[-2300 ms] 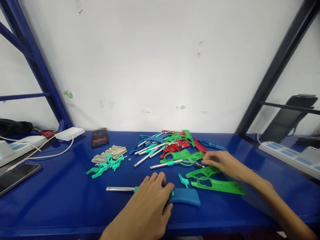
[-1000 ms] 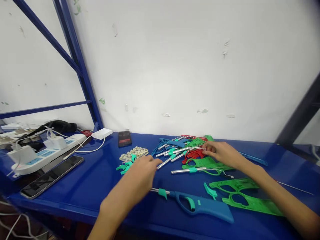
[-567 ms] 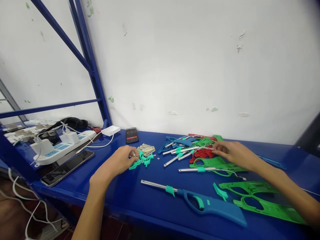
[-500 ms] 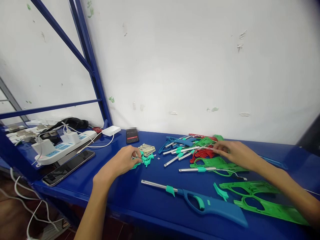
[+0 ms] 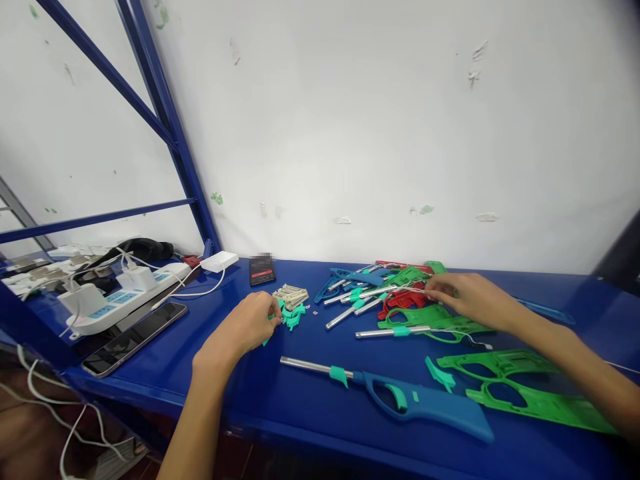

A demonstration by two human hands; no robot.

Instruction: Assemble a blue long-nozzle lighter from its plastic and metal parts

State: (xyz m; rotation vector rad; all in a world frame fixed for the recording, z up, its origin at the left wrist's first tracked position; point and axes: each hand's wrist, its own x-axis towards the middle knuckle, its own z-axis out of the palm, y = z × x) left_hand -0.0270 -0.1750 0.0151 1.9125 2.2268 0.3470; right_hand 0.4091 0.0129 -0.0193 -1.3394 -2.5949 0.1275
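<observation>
My left hand [image 5: 253, 321] is closed at the small pile of teal plastic parts [image 5: 294, 316], its fingertips pinched at the pile's left edge; what they grip is hidden. Behind that pile are cream-coloured sticks [image 5: 291, 294]. My right hand [image 5: 457, 292] is closed over the heap of lighter parts, with fingertips by a thin white wire near a red shell [image 5: 404, 301]. Metal tubes with teal pieces and green shells [image 5: 435, 318] lie around it. Nearer the front rests a blue lighter [image 5: 425, 407] with a metal tube and teal trigger.
A black phone [image 5: 135, 339] and a white power strip [image 5: 127, 300] with cables lie at the left. A dark device [image 5: 263, 270] stands near the wall. Green half shells [image 5: 545, 407] lie at the front right. Blue shelf posts [image 5: 175, 133] rise at left.
The view has shifted slightly. My left hand's fingers have drawn closer together at the teal pile, while my right hand stays over the heap.
</observation>
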